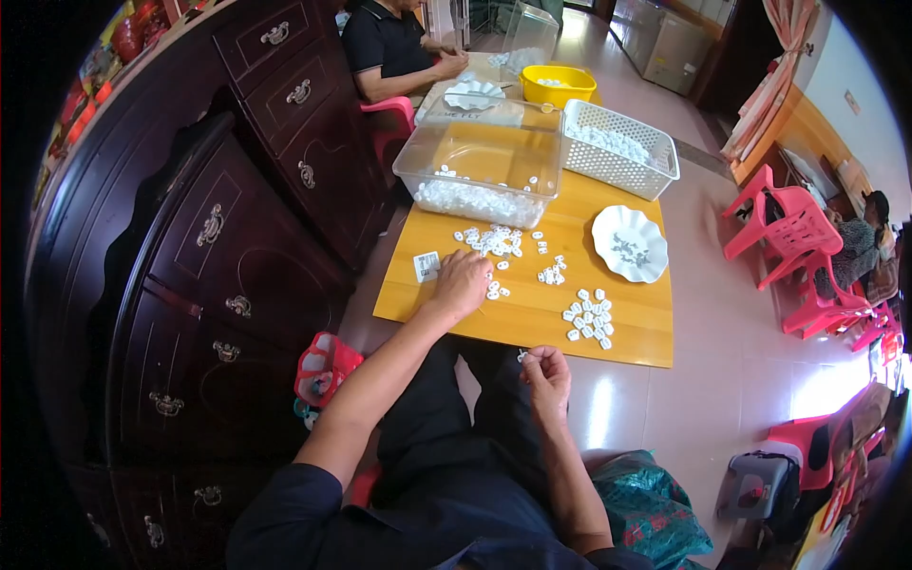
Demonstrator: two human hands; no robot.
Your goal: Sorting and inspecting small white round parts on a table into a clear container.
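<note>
My left hand [463, 281] rests low over the wooden table, its fingers curled and closed at a small white plastic piece next to the fingertips. Just beyond it lies a loose heap of small white oval pieces [494, 240] with holes. My right hand [548, 372] is off the table's near edge, above my lap, pinching a small white plastic piece [522, 355] between thumb and finger. Ahead of this hand, a spread group of white pieces [589, 319] lies on the tabletop, with a smaller cluster [552, 274] to its left.
A clear plastic bin [480, 157] of white pieces stands mid-table. Beside it are a white perforated basket [655, 179], a scalloped white plate [608, 228] with small grey bits, and a yellow basin [570, 93]. Another person [389, 47] sits at the far end. Dark cabinets [190, 285] line the left.
</note>
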